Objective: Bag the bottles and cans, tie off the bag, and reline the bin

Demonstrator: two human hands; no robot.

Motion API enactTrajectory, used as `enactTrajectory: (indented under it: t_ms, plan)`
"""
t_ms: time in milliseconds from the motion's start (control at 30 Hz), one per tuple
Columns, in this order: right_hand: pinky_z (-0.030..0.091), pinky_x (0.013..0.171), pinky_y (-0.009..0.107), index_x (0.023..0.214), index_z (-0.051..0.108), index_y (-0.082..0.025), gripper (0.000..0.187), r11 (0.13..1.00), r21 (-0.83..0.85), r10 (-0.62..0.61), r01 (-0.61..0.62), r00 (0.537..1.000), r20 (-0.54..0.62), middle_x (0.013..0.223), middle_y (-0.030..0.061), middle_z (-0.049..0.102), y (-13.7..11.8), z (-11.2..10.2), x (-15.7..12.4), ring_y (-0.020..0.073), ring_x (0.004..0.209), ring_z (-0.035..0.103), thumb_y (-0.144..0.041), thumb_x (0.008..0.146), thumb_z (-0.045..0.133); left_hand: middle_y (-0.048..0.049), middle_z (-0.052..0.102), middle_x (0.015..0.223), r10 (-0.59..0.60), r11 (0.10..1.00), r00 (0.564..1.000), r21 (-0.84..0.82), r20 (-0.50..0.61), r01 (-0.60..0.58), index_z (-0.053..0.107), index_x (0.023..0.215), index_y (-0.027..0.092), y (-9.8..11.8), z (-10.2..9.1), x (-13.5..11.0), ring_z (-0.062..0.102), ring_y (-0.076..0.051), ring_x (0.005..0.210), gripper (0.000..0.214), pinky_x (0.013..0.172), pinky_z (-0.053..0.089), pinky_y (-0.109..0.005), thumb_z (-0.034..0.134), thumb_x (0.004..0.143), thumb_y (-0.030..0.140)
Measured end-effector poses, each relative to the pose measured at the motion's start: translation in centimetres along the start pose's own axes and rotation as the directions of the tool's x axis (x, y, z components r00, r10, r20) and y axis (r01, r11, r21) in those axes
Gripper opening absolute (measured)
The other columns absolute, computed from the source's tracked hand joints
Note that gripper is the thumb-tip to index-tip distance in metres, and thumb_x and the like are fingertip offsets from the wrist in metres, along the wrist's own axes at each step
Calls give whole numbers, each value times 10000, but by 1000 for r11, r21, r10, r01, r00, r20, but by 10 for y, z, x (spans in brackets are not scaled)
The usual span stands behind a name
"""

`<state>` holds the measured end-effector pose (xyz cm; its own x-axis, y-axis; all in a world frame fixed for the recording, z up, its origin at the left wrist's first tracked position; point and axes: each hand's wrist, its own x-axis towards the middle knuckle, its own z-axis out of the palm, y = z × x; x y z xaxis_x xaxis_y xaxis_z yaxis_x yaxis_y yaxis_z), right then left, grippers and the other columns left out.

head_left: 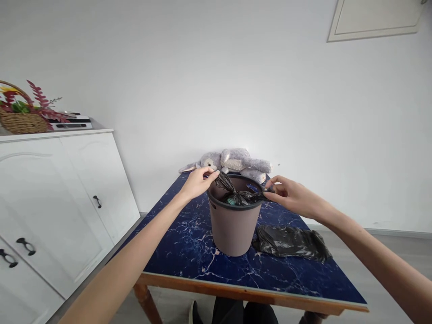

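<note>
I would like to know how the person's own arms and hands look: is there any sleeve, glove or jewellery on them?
The left hand and right hand are ungloved, with slender fingers. Both forearms are bare as far as the view shows, with no sleeve visible. I see no watch, bracelet or ring.

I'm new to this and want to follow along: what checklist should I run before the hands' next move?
1. Left hand pinching one end of the black bag: ok.
2. Right hand pinching another end: ok.
3. Bag's bunched middle securely knotted: cannot tell.
4. Bin upright on the table: ok.
5. Folded black plastic lying flat, outside the bin: ok.
6. Bag's contents identifiable: cannot tell.
</note>
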<state>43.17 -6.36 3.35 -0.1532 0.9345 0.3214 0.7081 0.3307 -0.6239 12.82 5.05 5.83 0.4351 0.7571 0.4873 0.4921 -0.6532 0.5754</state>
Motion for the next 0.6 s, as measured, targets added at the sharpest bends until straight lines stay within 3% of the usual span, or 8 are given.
enactTrajectory:
  t_ms: [100, 233, 367, 433, 500, 600]
  plan:
    - [398, 554, 342, 1164, 646, -210, 426, 992, -106, -67, 66, 998, -6, 730, 15, 624, -18, 4, 18, 203, 621, 562, -586, 977, 578, -47, 734, 924, -5, 982, 1000, -187, 15, 8, 682, 867, 207, 16, 0, -7, 681, -228, 880, 412, 830, 510, -339, 597, 978, 594]
    - [509, 635, 361, 1169, 755, -207, 415, 964, -172, -196, 203, 979, 57, 1024, 118, 717, -39, 26, 48, 225, 769, 672, -493, 869, 763, -40, 728, 949, 27, 975, 1000, -222, 16, -23, 684, 903, 209, 33, 3, -12, 693, -227, 899, 404, 835, 515, -327, 600, 990, 594]
    - [495, 634, 368, 808, 770, -230, 101, 955, -152, -234, 256, 961, 145, 782, 53, 737, -36, 47, 74, 225, 685, 671, -285, 789, 853, -51, 741, 1007, 56, 977, 998, -207, -15, -58, 697, 922, 215, 35, 6, -16, 680, -232, 966, 374, 919, 509, -333, 594, 1006, 565]
    - [492, 635, 378, 747, 749, -233, 106, 961, -139, -224, 240, 967, 122, 724, 41, 742, -30, 49, 80, 232, 673, 675, -243, 789, 845, -77, 745, 1198, 22, 968, 998, -249, -59, -36, 721, 1079, 228, 26, 6, -20, 666, -255, 1143, 358, 1023, 487, -340, 599, 1013, 558]
    - [512, 662, 394, 786, 764, -235, 62, 971, -124, -196, 204, 978, 79, 764, 54, 769, -24, 45, 82, 248, 721, 701, -257, 826, 808, -92, 672, 1434, -94, 939, 982, -343, -162, 33, 687, 1258, 256, 9, 6, -26, 600, -268, 1340, 417, 1109, 458, -338, 575, 1025, 583]
    - [550, 725, 413, 877, 788, -230, 110, 986, -89, -138, 139, 990, 17, 877, 82, 804, -20, 31, 80, 262, 830, 737, -306, 909, 715, -105, 566, 1584, -330, 877, 891, -450, -311, 167, 611, 1355, 267, -32, 10, -39, 539, -268, 1451, 502, 1134, 476, -348, 410, 1068, 625]
